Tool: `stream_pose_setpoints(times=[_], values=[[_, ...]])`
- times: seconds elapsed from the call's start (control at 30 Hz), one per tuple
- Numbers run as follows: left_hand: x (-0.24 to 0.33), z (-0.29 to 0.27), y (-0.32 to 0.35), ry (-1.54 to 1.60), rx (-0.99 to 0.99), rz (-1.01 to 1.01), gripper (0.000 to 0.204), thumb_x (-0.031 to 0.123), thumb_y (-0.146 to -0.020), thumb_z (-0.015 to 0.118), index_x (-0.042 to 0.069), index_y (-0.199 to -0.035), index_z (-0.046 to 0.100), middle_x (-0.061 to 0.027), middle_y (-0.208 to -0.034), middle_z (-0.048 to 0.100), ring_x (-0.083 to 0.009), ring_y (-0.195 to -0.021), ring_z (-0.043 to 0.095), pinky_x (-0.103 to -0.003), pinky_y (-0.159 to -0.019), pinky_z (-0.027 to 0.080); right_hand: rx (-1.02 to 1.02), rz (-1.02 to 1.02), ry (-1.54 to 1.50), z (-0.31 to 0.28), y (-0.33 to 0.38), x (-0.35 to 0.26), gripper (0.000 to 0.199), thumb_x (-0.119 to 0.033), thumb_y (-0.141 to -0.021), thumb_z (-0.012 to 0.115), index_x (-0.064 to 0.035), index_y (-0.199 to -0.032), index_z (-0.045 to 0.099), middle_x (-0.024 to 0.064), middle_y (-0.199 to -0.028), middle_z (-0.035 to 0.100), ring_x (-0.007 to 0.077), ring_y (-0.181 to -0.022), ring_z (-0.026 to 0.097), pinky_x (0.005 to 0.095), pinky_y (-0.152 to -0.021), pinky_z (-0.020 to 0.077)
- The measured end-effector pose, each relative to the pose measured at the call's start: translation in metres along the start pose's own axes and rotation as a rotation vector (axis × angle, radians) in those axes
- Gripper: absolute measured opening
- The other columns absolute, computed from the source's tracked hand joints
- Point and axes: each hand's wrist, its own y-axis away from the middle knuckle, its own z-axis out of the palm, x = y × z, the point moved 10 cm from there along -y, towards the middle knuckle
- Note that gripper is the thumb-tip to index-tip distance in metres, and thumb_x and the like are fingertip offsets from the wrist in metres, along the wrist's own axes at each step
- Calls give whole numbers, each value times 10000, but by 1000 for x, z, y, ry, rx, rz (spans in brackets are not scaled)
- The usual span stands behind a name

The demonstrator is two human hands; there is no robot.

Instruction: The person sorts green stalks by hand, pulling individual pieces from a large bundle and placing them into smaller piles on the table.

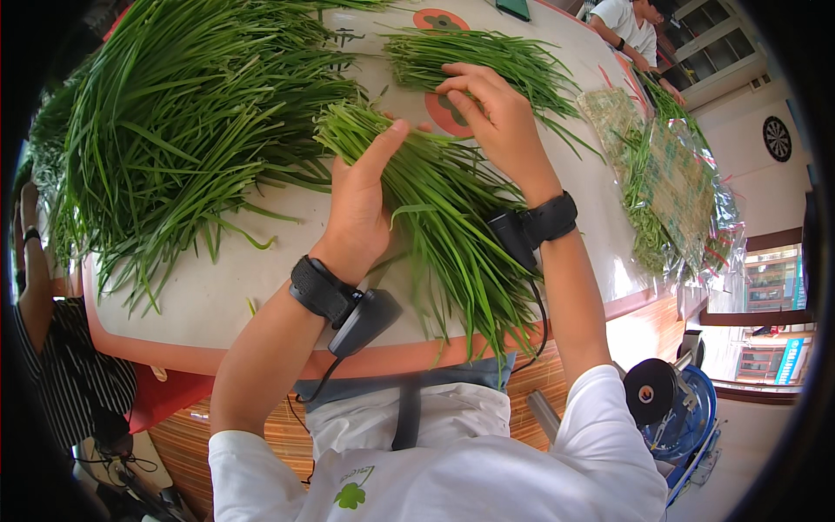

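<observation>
My left hand [365, 191] is wrapped round a bunch of garlic chives [435, 204], thumb over the pale cut ends. The long green leaves slant down to the right and hang past the table's near edge. To the right of those ends, my right hand [500, 117] is raised with fingers loosely bent and apart, and nothing shows between them. Just beyond its fingertips lies a smaller pile of chives [478, 61]. A big heap of chives [191, 113] covers the left side of the table. Each wrist wears a black strap with a dark device.
The pale table [296, 304] has an orange border and printed round motifs. Plastic-wrapped greens [674, 191] lie at its right edge. A person [628, 35] stands at the far right; another person's arm [35, 278] shows at left. A blue fan-like object [687, 409] stands lower right.
</observation>
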Motion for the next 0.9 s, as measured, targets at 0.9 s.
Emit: stream_pose_setpoints(times=[0.9], values=[[5,-4,0,-97,40,75,311,9,-830,685,116,-1085,543,8,-1016,606,-131,-913,602,-320,-741,534,-8,193,-47,-5,3,7,121,22,-803,670,-34,-909,657,35,-868,684,123,-784,662,230,-704,508]])
